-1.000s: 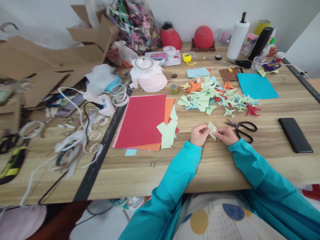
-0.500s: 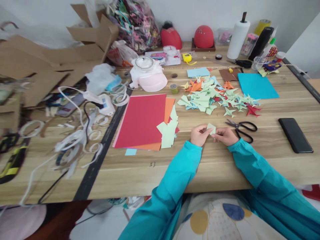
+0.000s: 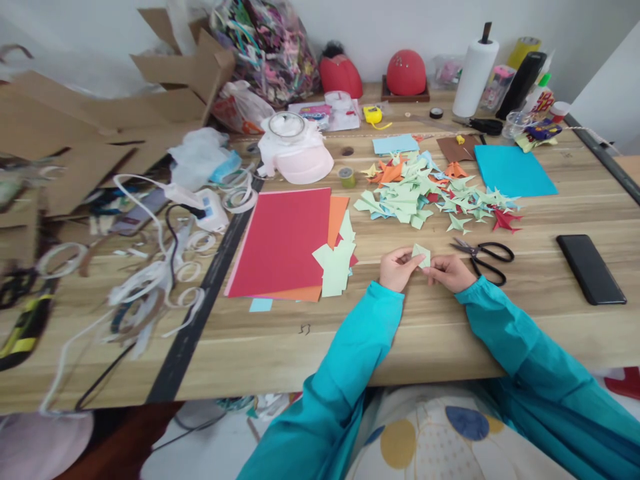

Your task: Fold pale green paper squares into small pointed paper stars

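Two teal fabric sleeves (image 3: 330, 363) extend over the near edge of the wood-grain tabletop (image 3: 280, 370). The left hand (image 3: 397, 270) has its thumb and fingers closed on the left side of a small, pale green piece of folded paper (image 3: 421, 252). The right hand (image 3: 453, 272) pinches the lower right of this piece, its thumb and forefinger nearly together; its other fingers are curled. I see the piece held between both hands, above the tabletop. Black-handled metal scissors (image 3: 474, 252) lie just beside the right hand, blades towards the far left. Left of the hands, pale green paper strips (image 3: 339, 270) overlap a stack of large red sheets (image 3: 283, 243). Beyond the hands lies a multicoloured heap of pointed folded-paper shapes (image 3: 413, 190). At the back stands a white cylindrical roll (image 3: 475, 80).
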